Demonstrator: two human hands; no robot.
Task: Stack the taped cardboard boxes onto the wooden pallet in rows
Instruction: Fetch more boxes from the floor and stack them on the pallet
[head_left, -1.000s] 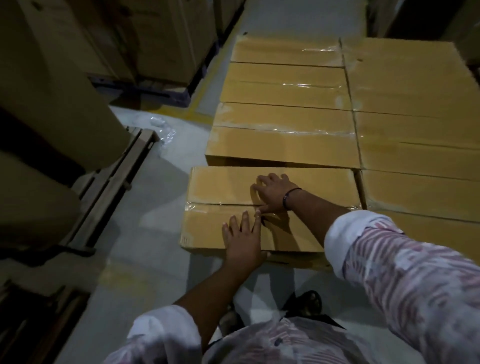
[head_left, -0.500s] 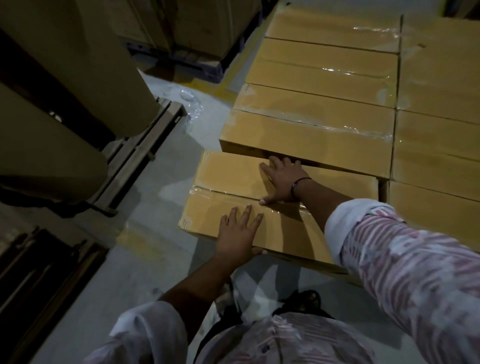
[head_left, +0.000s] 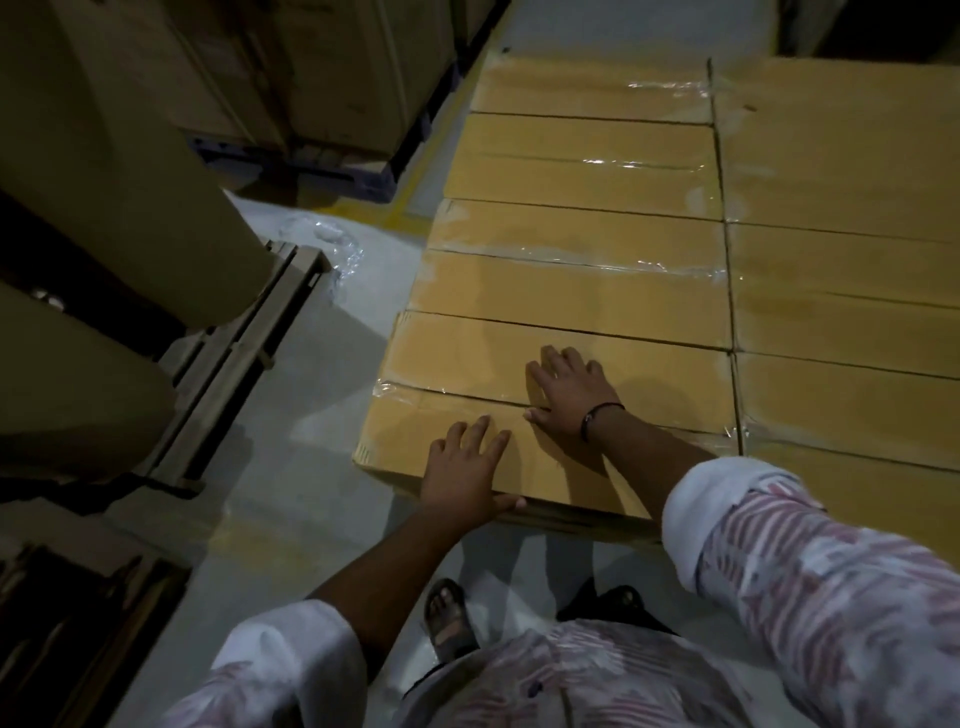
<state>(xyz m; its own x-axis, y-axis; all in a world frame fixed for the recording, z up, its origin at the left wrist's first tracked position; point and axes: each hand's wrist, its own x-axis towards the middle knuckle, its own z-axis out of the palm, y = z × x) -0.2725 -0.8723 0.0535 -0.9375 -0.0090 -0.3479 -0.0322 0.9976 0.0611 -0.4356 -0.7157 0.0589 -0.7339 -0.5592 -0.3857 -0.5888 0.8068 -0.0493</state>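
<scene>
**Front box: both palms flat on lid**

L hand (head_left: 465, 475) flat on near edge of front box (head_left: 457, 358), fingers spread and straight, thumb lying along front rim; nothing grasped. R hand (head_left: 569, 395) flat further in, across clear-tape seam (head_left: 447, 392), fingers straight, pressing on lid w/o gripping; dark band (head_left: 592, 415) on wrist. Front box level, lid up, far edge touching next box (head_left: 571, 280) in same column, R end against adjacent column (head_left: 841, 291). More taped boxes (head_left: 587, 161) beyond, tops approx level. Support under stack mostly hidden, so cannot confirm pallet there. Bare wooden pallet (head_left: 234, 358) on floor (head_left: 291, 467) to L, apart from stack; crumpled clear wrap (head_left: 332, 249) just past its far end. Sandalled foot (head_left: 449, 618) on floor near front box edge.
</scene>
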